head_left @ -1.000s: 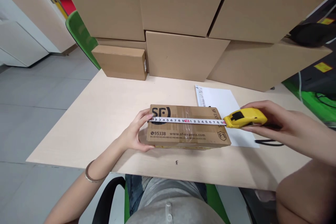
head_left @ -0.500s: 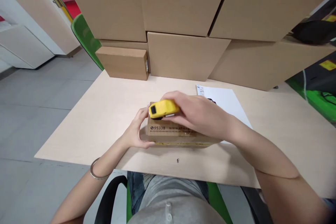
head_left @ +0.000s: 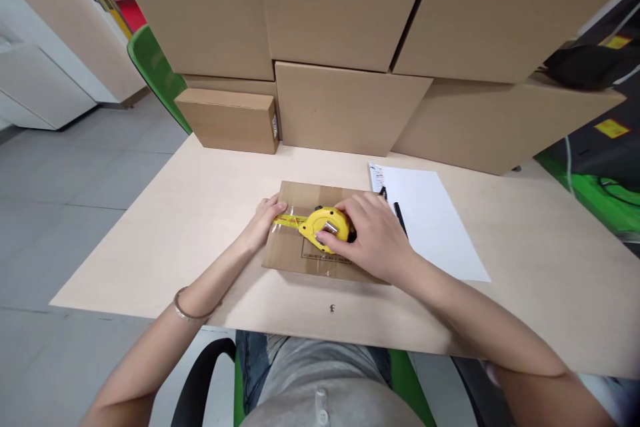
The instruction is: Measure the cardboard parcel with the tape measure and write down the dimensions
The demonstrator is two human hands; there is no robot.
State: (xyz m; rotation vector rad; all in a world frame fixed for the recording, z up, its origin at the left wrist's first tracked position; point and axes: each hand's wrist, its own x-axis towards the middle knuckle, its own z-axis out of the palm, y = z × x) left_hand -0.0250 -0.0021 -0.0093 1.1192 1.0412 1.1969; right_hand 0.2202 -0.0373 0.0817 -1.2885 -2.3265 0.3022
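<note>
A small brown cardboard box [head_left: 283,253] with clear tape on it lies on the table before me. Above its top face my right hand [head_left: 377,237] grips a yellow tape measure [head_left: 314,221], with the thumb across the case. A short length of yellow blade [head_left: 290,221] runs out of the case to the left, along the box top. My left hand [head_left: 261,221] pinches the blade's end at the box's left edge, its thumb on top; the other fingertips are partly hidden behind the edge.
White paper [head_left: 425,213] lies to the right of the box, with a black pen [head_left: 400,219] on it. A closed carton [head_left: 227,120] stands at the back left of the table [head_left: 160,233]. Large cardboard boxes [head_left: 350,107] form a wall behind.
The box now shows a different face upward, without the large printed number. The tape measure has turned flat, and some blade is drawn out, held at its end by my left hand.
</note>
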